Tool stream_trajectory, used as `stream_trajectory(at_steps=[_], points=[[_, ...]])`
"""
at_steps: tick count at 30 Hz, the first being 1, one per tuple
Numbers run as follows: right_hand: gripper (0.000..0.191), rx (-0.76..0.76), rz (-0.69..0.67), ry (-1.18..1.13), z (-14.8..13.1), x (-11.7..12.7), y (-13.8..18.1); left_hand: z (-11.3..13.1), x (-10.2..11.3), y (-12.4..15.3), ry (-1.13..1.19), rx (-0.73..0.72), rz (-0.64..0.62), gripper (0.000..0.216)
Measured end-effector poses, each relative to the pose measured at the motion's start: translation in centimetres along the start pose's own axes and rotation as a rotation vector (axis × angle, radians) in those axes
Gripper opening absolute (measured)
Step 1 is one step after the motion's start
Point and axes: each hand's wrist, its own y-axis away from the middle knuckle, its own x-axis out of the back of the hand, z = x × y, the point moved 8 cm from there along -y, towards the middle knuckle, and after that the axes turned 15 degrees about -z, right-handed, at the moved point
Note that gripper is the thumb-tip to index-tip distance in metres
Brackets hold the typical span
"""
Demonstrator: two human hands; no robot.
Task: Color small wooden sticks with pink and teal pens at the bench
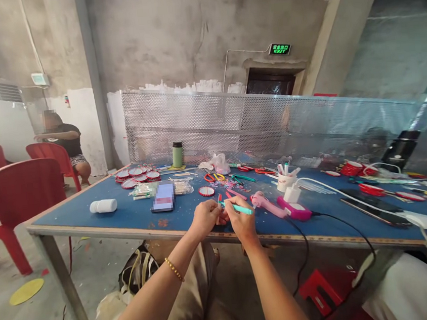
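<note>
My left hand [205,218] and my right hand [243,222] meet at the near edge of the blue table [127,215]. The right hand grips a teal pen-like tool [241,208] that points toward the left hand. The left hand pinches a small red piece [220,200], partly hidden by the fingers. A gold bracelet [174,269] sits on my left wrist. A pink glue gun [266,203] lies just right of my hands.
Red-rimmed round discs [138,175], a white bottle [103,206], a green flask [177,155], scissors [214,177], a phone [371,208] and cables lie on the table. A perforated metal screen [232,122] backs it. Red chairs [19,201] and a seated person [64,140] are at left.
</note>
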Motion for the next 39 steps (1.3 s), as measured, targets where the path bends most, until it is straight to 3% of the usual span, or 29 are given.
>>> stream_trajectory(at_steps=[15,23,39], points=[[0.021,0.004,-0.001,0.03,-0.5,0.1,0.0,-1.5,0.0,-0.6,-0.011,0.003,-0.005,0.022],[0.02,-0.006,0.025,-0.031,-0.4,0.2,0.1,-1.0,-0.4,-0.4,0.123,0.001,-0.024,0.025],[0.02,-0.015,0.007,0.012,0.1,0.1,0.0,-0.8,-0.4,-0.4,0.099,-0.017,-0.024,0.032]])
